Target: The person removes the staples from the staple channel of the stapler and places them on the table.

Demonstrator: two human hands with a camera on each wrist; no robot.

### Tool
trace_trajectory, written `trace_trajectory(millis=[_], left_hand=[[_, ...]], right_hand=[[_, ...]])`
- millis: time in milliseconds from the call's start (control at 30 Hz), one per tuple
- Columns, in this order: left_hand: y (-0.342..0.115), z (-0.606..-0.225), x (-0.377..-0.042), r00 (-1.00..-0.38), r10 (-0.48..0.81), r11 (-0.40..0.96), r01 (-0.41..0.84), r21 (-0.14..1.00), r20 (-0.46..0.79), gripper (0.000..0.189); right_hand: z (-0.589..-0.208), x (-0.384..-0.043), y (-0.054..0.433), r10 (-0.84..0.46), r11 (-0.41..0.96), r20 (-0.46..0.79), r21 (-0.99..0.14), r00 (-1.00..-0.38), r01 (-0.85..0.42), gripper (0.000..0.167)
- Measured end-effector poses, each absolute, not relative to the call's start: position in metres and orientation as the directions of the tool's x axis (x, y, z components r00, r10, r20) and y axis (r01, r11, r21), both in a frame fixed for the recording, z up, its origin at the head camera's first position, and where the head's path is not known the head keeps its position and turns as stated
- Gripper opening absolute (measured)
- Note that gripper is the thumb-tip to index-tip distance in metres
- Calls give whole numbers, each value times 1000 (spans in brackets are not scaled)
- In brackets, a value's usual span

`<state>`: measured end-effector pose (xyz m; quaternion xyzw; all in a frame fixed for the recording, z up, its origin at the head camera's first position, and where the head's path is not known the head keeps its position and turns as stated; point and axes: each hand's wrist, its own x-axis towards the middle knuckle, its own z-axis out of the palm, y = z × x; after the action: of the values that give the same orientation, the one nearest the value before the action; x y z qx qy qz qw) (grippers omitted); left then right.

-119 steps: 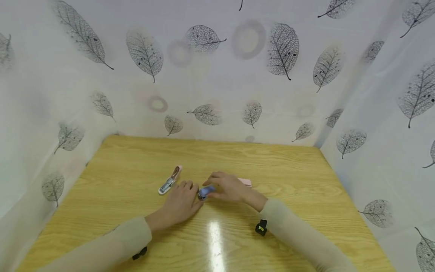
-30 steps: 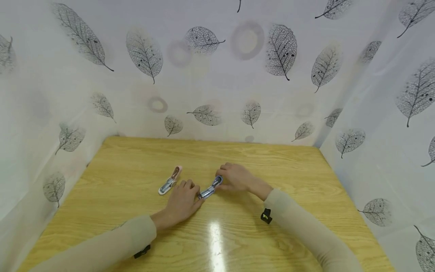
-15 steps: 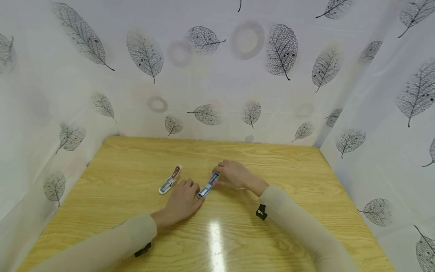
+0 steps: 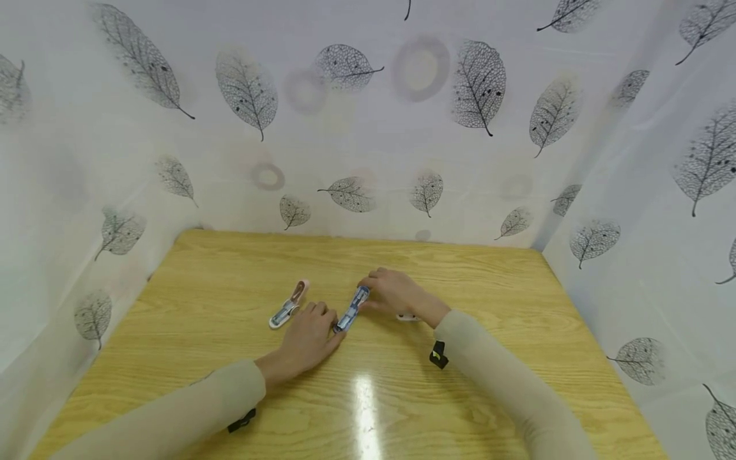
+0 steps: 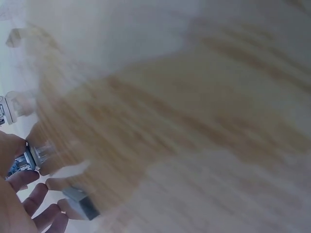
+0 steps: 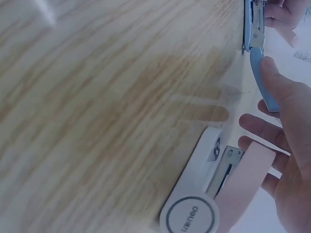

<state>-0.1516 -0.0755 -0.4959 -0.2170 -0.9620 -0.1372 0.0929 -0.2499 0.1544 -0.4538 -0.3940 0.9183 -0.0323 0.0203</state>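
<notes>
A blue stapler point(image 4: 351, 310) lies folded open between my two hands, its metal inside facing up. With thumb and fingers my left hand point(image 4: 307, 338) holds its lower end, close to the table. My right hand point(image 4: 399, 297) pinches the upper blue arm point(image 6: 260, 73), thumb along it. Below that hand in the right wrist view lies a white-and-pink stapler point(image 6: 243, 187), mostly covered in the head view. Left of my left hand, another white-and-pink stapler point(image 4: 289, 305) lies spread open. In the left wrist view a small grey block point(image 5: 81, 202) sits by the fingertips; its kind is unclear.
The wooden table point(image 4: 230, 262) has a glossy, reflective top. Leaf-patterned sheets point(image 4: 368, 128) stand around its back and both sides. A black strap piece point(image 4: 439, 354) hangs at the right wrist.
Since the earliest frame the blue stapler's arm has swung out away from its base. Over the last second my right hand has shifted slightly up and left with it; the left hand stays nearly still.
</notes>
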Motion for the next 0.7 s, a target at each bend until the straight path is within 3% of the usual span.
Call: trace_trajectory(millis=[200,500,700], left_hand=[[-76,-494,-151,-892,393,869,440,227,224,32],[-75,-496,-151,-894,392,870,437,227,219,32],[-76,-497,-151,-892,391,869,439,229,224,32]], right_hand=[[-453,-251,159,-713,696,6,-106,-701,-710,57],[-438,-238,171,-704,683,116,-161,-701,-712,49],[-431,-227,174,-679,650,103,-377,-727,-660,43]])
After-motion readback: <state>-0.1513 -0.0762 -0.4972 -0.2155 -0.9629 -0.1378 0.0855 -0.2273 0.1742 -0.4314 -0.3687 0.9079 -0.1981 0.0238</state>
